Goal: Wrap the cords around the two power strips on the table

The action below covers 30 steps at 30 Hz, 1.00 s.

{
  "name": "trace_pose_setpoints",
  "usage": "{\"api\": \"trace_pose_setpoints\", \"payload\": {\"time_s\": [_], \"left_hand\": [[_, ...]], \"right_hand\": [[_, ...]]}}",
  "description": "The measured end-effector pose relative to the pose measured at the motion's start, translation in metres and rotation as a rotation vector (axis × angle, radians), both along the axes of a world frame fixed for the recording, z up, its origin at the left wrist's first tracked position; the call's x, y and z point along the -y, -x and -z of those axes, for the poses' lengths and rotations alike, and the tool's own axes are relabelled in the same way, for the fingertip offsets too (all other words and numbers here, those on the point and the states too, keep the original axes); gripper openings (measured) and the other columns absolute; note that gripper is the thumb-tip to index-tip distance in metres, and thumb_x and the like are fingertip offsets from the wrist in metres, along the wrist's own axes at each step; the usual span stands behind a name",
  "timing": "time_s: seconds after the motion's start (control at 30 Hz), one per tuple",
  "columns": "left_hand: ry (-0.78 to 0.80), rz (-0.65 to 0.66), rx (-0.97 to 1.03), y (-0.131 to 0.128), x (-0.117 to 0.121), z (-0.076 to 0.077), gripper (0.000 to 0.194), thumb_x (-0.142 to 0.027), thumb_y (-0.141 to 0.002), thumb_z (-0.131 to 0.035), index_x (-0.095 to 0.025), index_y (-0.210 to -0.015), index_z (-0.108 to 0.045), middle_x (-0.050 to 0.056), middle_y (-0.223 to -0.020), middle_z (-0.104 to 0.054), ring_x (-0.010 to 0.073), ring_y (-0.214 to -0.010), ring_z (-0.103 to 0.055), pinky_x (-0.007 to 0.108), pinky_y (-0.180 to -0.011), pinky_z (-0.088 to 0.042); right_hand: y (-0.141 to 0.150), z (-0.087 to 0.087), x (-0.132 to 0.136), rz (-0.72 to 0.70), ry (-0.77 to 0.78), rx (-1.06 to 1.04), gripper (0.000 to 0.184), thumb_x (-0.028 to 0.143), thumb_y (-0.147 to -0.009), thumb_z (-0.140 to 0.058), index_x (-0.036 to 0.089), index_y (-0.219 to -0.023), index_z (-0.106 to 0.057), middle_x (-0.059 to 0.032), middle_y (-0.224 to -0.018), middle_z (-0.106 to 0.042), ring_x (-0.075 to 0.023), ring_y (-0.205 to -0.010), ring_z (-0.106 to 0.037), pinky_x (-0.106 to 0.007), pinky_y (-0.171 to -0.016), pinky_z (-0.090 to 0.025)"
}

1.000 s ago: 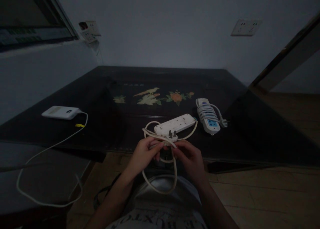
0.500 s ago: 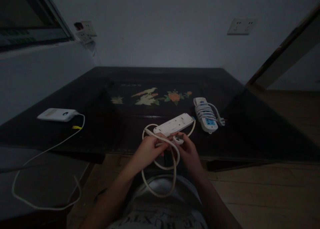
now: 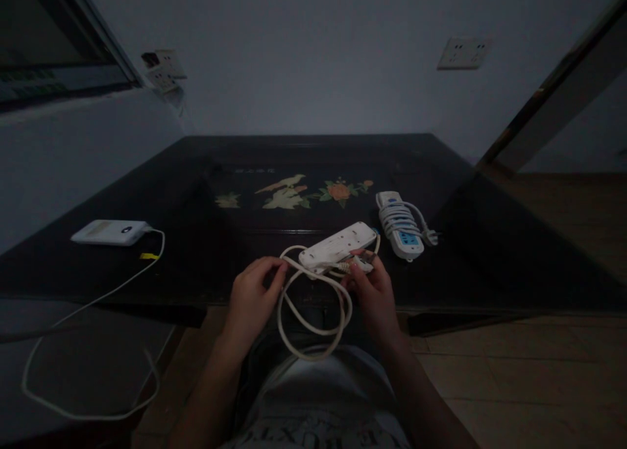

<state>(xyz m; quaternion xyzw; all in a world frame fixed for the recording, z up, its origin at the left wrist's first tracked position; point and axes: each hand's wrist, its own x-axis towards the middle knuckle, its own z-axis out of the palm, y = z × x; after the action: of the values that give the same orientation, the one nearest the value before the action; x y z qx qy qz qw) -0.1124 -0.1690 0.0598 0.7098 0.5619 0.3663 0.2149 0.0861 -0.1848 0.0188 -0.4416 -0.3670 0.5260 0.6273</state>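
Observation:
A white power strip (image 3: 333, 245) lies at a slant on the dark table, close to its front edge. Its off-white cord (image 3: 313, 357) hangs in loose loops over the edge, in front of my body. With thumb and forefinger, my left hand (image 3: 255, 299) pinches the cord at the left of the loops. My right hand (image 3: 375, 295) holds the white plug (image 3: 362, 264) just in front of the strip, fingers closed round it and the prongs pointing up and right. Part of the cord is hidden behind my right fingers.
To the right lies a second power strip (image 3: 407, 240), wrapped in its own grey-white cord. On the left a white device (image 3: 108, 232) has a cable running off the table (image 3: 196, 266). Wall sockets (image 3: 464, 53) are on the wall behind.
My left hand has moved left, away from my right hand, to the left side of the cord loops. The plug has shifted slightly right and up in my right hand.

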Motion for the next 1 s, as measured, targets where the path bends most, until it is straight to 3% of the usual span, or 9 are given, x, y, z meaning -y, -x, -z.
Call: {"api": "trace_pose_setpoints", "payload": {"time_s": [0.07, 0.17, 0.27, 0.33, 0.6, 0.73, 0.83, 1.0], "left_hand": [[-0.141, -0.028, -0.023, -0.005, -0.001, -0.01, 0.018, -0.029, -0.087, -0.05, -0.019, -0.083, -0.064, 0.004, -0.085, -0.066, 0.0181, -0.083, -0.06, 0.028, -0.077, -0.045], [-0.253, 0.102, -0.023, -0.022, -0.013, -0.025, 0.018, -0.026, -0.089, -0.047, -0.017, -0.088, -0.064, 0.006, -0.09, -0.065, 0.0178, -0.089, -0.058, 0.028, -0.082, -0.044], [-0.131, 0.356, -0.125, -0.044, -0.034, -0.03, 0.023, -0.028, -0.089, -0.047, -0.019, -0.102, -0.063, 0.007, -0.104, -0.063, 0.0192, -0.097, -0.057, 0.031, -0.087, -0.044], [-0.072, 0.423, -0.301, -0.055, -0.046, -0.027, 0.029, -0.033, -0.087, -0.05, -0.021, -0.111, -0.062, 0.007, -0.116, -0.059, 0.0232, -0.107, -0.054, 0.036, -0.092, -0.043], [0.028, 0.357, -0.639, -0.066, -0.048, -0.007, 0.048, -0.045, -0.085, -0.051, -0.029, -0.129, -0.052, 0.008, -0.135, -0.052, 0.031, -0.112, -0.054, 0.042, -0.088, -0.045], [0.032, 0.353, -0.643, -0.063, -0.05, -0.008, 0.045, -0.046, -0.088, -0.043, -0.03, -0.129, -0.052, 0.006, -0.135, -0.052, 0.0297, -0.114, -0.055, 0.04, -0.089, -0.045], [0.082, 0.384, -0.596, -0.055, -0.057, -0.01, 0.043, -0.045, -0.091, -0.038, -0.032, -0.129, -0.052, 0.003, -0.135, -0.053, 0.0276, -0.113, -0.056, 0.038, -0.089, -0.045], [0.152, 0.498, -0.542, -0.045, -0.068, -0.008, 0.054, -0.048, -0.081, -0.054, -0.034, -0.133, -0.049, 0.004, -0.134, -0.053, 0.0277, -0.114, -0.055, 0.036, -0.092, -0.044]], "right_hand": [[0.0, 0.002, -0.001, 0.025, -0.018, 0.001, 0.031, 0.038, -0.082, -0.061, 0.021, -0.105, -0.049, 0.0054, -0.059, -0.057, -0.0105, -0.05, -0.052, -0.022, -0.049, -0.041], [-0.003, 0.002, 0.0, 0.073, -0.042, 0.031, 0.031, 0.036, -0.082, -0.062, 0.02, -0.105, -0.05, 0.0046, -0.063, -0.057, -0.0102, -0.054, -0.053, -0.021, -0.052, -0.043], [-0.01, -0.003, 0.005, 0.102, -0.045, 0.103, 0.031, 0.035, -0.081, -0.063, 0.02, -0.105, -0.052, 0.0021, -0.071, -0.059, -0.0113, -0.06, -0.055, -0.022, -0.054, -0.044], [-0.015, -0.005, 0.012, 0.095, -0.037, 0.159, 0.032, 0.037, -0.081, -0.063, 0.02, -0.106, -0.052, 0.0004, -0.076, -0.06, -0.0126, -0.064, -0.056, -0.022, -0.054, -0.045], [-0.017, 0.007, 0.042, 0.022, 0.027, 0.264, 0.034, 0.039, -0.08, -0.064, 0.022, -0.108, -0.055, -0.0049, -0.095, -0.062, -0.0175, -0.075, -0.063, -0.028, -0.061, -0.054], [-0.023, 0.001, 0.037, 0.06, 0.026, 0.206, 0.032, 0.041, -0.078, -0.066, 0.021, -0.101, -0.058, -0.0029, -0.085, -0.063, -0.0166, -0.066, -0.063, -0.028, -0.055, -0.055], [-0.036, -0.005, 0.03, 0.119, 0.011, 0.17, 0.031, 0.04, -0.079, -0.065, 0.02, -0.103, -0.058, -0.0027, -0.084, -0.065, -0.0167, -0.069, -0.064, -0.03, -0.06, -0.057], [-0.069, -0.014, 0.025, 0.314, -0.022, 0.11, 0.032, 0.039, -0.079, -0.065, 0.019, -0.104, -0.06, -0.0036, -0.085, -0.067, -0.0154, -0.067, -0.066, -0.029, -0.061, -0.057]]}}
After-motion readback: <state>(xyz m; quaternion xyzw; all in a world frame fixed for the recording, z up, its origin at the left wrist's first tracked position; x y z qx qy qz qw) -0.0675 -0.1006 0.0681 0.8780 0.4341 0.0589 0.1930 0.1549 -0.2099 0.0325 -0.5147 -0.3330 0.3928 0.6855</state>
